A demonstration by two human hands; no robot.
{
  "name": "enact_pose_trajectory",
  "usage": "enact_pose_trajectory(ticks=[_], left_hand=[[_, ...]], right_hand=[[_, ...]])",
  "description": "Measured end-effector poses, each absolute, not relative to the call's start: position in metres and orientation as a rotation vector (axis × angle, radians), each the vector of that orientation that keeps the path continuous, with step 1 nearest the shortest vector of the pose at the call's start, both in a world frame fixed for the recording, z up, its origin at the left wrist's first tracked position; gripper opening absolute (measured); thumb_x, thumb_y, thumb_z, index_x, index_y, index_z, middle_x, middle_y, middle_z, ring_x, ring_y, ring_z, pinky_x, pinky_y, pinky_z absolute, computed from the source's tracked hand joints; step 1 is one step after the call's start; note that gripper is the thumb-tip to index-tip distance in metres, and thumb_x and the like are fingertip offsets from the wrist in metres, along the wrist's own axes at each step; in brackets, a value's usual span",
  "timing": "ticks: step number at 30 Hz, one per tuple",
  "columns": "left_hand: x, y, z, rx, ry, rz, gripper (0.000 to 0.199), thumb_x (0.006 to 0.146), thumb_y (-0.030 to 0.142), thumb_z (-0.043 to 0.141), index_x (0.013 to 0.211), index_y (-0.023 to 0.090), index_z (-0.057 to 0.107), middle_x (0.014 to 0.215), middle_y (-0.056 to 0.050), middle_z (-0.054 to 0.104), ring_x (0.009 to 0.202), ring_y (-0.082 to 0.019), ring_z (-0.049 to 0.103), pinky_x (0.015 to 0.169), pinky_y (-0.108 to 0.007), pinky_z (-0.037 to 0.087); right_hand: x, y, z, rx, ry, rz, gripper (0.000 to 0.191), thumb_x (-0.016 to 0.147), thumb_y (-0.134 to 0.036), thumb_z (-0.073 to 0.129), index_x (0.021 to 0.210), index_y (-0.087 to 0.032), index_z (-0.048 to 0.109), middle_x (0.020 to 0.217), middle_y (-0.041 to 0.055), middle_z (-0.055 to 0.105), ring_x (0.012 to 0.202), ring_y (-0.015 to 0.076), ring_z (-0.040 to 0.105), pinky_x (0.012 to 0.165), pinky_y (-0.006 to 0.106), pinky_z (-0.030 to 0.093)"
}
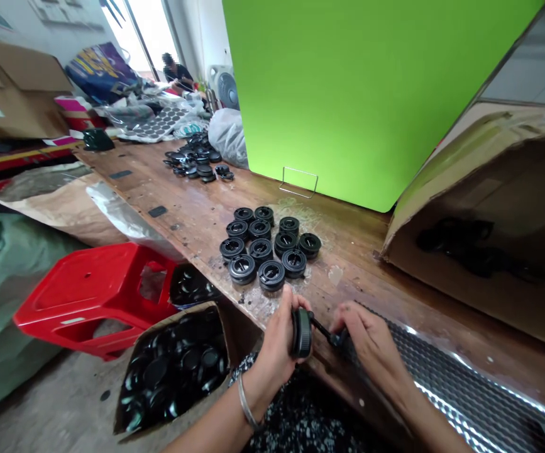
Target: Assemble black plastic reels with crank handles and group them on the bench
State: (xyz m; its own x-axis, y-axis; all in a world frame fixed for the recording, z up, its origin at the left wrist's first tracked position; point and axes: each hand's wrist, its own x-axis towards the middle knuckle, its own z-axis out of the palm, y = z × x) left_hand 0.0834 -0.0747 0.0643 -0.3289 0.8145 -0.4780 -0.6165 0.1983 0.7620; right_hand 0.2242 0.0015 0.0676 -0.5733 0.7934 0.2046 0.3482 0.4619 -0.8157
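Note:
My left hand (279, 333) is wrapped round a black round part (302, 333) with a ribbed rim, held on edge at the front edge of the table. A dark rod-like piece (323, 328) reaches from that part toward my right hand (364, 330), whose fingers are closed around its far end. What exactly the right fingers grip is partly hidden. Just beyond my left hand, several black round parts (271, 274) sit grouped in rows on the wooden table (347, 251).
A green board (338, 94) stands at the back, with a wire stand (299, 182) before it. Open cardboard box (470, 189) at right; metal mesh strip (442, 371) near my right arm. Red stool (93, 283) and box of black parts (173, 365) lower left. A person (178, 72) sits far back.

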Motion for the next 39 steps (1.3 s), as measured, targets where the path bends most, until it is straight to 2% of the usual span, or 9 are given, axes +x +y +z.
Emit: enact_pose_trajectory(ticks=[3,5,7,9,13,17,25,33,39], left_hand=[[0.075,-0.080,0.061,0.565,1.444,1.462,0.063,0.093,0.066,0.022,0.093,0.018,0.063,0.080,-0.005,0.064,0.074,-0.017,0.063,0.064,-0.028,0.054],[0.068,-0.084,0.056,0.970,1.666,1.452,0.048,0.096,0.054,0.034,0.113,0.019,0.064,0.114,-0.009,0.063,0.112,-0.021,0.057,0.100,-0.037,0.046],[0.063,-0.088,0.048,1.327,1.823,1.312,0.049,0.087,0.042,0.060,0.132,0.023,0.054,0.132,-0.010,0.054,0.126,-0.025,0.046,0.112,-0.044,0.035],[0.061,-0.088,0.039,1.501,1.932,1.163,0.068,0.077,0.029,0.074,0.139,0.023,0.048,0.134,-0.010,0.052,0.126,-0.027,0.045,0.111,-0.046,0.036],[0.063,-0.083,0.028,1.527,2.095,1.111,0.043,0.084,0.021,0.066,0.126,0.018,0.059,0.119,-0.011,0.059,0.114,-0.026,0.050,0.102,-0.045,0.044],[0.065,-0.082,0.025,1.556,2.132,1.114,0.042,0.084,0.021,0.066,0.126,0.018,0.059,0.120,-0.011,0.058,0.113,-0.027,0.050,0.100,-0.045,0.045],[0.065,-0.082,0.016,1.611,2.160,1.072,0.055,0.074,0.011,0.067,0.127,0.019,0.056,0.120,-0.011,0.057,0.110,-0.029,0.051,0.096,-0.046,0.046],[0.070,-0.072,0.017,1.626,2.332,0.908,0.056,0.075,0.020,0.067,0.130,0.016,0.053,0.121,-0.012,0.058,0.108,-0.031,0.051,0.092,-0.047,0.045],[0.058,-0.069,0.014,1.779,2.351,0.918,0.051,0.081,0.022,0.062,0.131,0.015,0.051,0.119,-0.012,0.057,0.109,-0.030,0.051,0.095,-0.046,0.044]], right_hand=[[0.207,0.017,0.074,-0.866,-2.279,0.751,0.051,0.101,-0.042,0.033,0.059,-0.019,0.048,0.055,-0.0015,0.050,0.052,0.0113,0.048,0.055,0.024,0.036],[0.195,0.024,0.081,-0.789,-2.399,0.343,0.049,0.100,-0.041,0.038,0.059,-0.019,0.052,0.057,0.0006,0.053,0.053,0.0124,0.049,0.055,0.027,0.030],[0.180,0.027,0.088,-0.771,-2.527,0.047,0.048,0.100,-0.040,0.039,0.062,-0.018,0.058,0.062,0.0039,0.059,0.057,0.0151,0.053,0.055,0.029,0.026],[0.162,0.029,0.093,-0.847,-2.677,-0.032,0.047,0.100,-0.039,0.037,0.069,-0.018,0.065,0.068,0.0073,0.065,0.061,0.0182,0.059,0.054,0.030,0.024],[0.132,0.040,0.096,-0.945,-2.891,0.082,0.050,0.101,-0.037,0.034,0.073,-0.017,0.070,0.074,0.0118,0.071,0.063,0.0217,0.064,0.054,0.029,0.026],[0.125,0.054,0.090,-0.880,-2.968,0.209,0.049,0.101,-0.034,0.036,0.063,-0.020,0.065,0.062,0.0067,0.068,0.057,0.0182,0.063,0.052,0.028,0.027],[0.127,0.031,0.063,-1.120,-2.774,0.067,0.016,0.096,-0.023,0.040,0.089,-0.020,0.054,0.089,0.0103,0.065,0.083,0.0249,0.063,0.060,0.031,0.035],[0.128,0.030,0.049,-1.226,-2.410,0.496,0.011,0.093,-0.027,0.042,0.092,-0.020,0.052,0.087,0.0086,0.063,0.083,0.0255,0.060,0.065,0.033,0.039],[0.152,0.015,0.042,-1.105,-2.094,0.609,0.021,0.098,-0.030,0.037,0.108,-0.018,0.051,0.101,0.0082,0.063,0.095,0.0189,0.059,0.083,0.033,0.047]])
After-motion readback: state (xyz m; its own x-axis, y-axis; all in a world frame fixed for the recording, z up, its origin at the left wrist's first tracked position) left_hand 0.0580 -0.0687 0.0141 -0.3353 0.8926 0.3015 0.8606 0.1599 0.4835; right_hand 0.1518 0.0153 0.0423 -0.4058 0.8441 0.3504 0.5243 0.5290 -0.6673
